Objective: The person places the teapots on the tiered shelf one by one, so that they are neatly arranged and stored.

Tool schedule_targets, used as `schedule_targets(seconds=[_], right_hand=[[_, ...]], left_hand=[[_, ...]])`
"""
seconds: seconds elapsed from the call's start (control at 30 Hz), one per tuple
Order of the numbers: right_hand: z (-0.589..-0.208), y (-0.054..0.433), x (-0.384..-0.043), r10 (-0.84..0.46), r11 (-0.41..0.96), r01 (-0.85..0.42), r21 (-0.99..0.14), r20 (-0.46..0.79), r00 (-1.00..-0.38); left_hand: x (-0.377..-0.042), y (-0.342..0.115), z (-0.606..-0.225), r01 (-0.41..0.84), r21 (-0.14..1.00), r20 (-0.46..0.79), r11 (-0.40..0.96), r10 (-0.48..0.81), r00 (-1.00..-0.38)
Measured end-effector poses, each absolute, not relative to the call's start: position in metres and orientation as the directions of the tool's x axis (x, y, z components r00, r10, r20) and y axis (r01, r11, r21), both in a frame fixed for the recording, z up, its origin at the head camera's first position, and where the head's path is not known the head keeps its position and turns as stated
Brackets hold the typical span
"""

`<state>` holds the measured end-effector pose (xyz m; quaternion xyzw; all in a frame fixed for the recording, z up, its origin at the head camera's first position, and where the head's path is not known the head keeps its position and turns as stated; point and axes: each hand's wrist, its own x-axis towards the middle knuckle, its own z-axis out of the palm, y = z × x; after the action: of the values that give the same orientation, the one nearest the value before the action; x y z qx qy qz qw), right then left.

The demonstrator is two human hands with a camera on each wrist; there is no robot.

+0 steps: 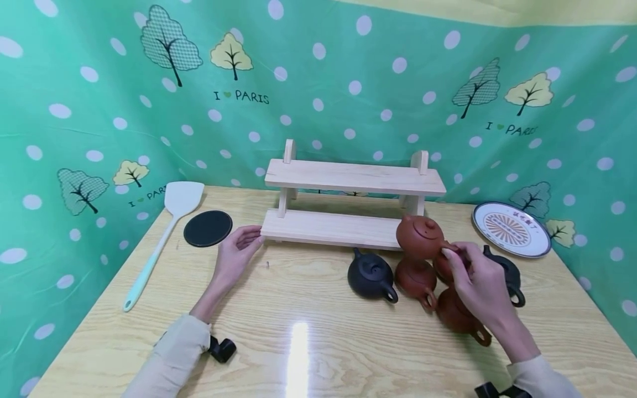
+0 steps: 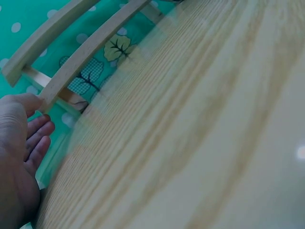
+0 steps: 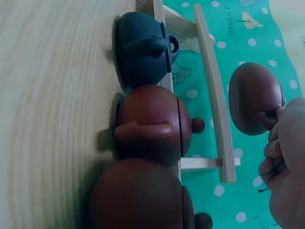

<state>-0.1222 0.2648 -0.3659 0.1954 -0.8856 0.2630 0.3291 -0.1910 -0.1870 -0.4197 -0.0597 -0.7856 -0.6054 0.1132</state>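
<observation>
My right hand pinches the handle of a reddish-brown clay teapot, which is held up off the table in front of the right end of a two-tier wooden shelf. In the right wrist view that teapot hangs from the fingers by its handle. My left hand grips the left front corner of the shelf's lower board, thumb and fingers at its end. Below the raised teapot stand more brown teapots, one partly hidden behind the right hand. A black teapot stands left of them.
Another black teapot stands right of the right hand, partly covered by it. Back right lies a patterned plate. On the left are a round black coaster and a white spatula with a pale green handle. A polka-dot cloth hangs behind.
</observation>
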Motion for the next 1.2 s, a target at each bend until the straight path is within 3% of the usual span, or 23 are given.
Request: schedule_targets(seconds=[0.67,0.9,1.2], right_hand=[[-0.358,0.228,-0.171,-0.200,0.717,-0.588,-0.375,0.697,-0.688],[-0.354,0.215,-0.187,-0.197,0.692,-0.607,-0.392,0.706,-0.681],[-0.349,0.196,-0.204,-0.192,0.676,-0.606,-0.419,0.694,-0.694]], left_hand=[[-0.192,-0.188,-0.422,0.231,0.937,0.248,0.261,-0.034,-0.968],[-0.207,-0.195,-0.449,0.226,0.941,0.246,0.253,-0.051,-0.968],[-0.209,-0.196,-0.453,0.244,0.935,0.265,0.259,-0.052,-0.963]])
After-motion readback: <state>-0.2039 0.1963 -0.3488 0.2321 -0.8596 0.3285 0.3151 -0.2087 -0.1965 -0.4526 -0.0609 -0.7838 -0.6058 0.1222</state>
